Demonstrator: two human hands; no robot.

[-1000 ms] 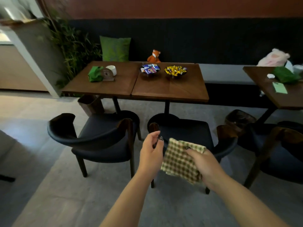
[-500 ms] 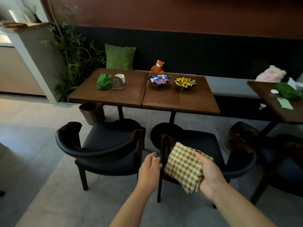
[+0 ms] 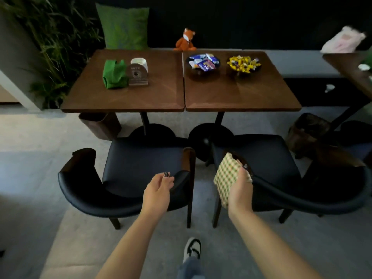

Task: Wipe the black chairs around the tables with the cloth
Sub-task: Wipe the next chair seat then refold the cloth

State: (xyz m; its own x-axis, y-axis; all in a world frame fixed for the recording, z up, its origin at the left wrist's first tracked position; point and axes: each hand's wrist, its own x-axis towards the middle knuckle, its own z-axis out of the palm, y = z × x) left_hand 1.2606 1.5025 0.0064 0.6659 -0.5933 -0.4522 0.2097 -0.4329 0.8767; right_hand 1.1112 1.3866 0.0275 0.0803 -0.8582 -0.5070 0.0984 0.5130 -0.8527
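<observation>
Right hand point(image 3: 240, 190): grips the checked cloth point(image 3: 227, 176), pressing it on the left armrest of the right black chair point(image 3: 281, 170)
Left hand point(image 3: 158, 192): fingers loosely curled, holding nothing, just over the left black chair point(image 3: 130, 170) backrest
Worktop point(image 3: 161, 93): two sweet bowls point(image 3: 203, 62), green cloth point(image 3: 113, 74)

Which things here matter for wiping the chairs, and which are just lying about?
For the job:
checked green-and-cream cloth
left black padded chair
right black padded chair

Lying about:
orange fox toy
green square cushion
two dark sweet bowls
</observation>
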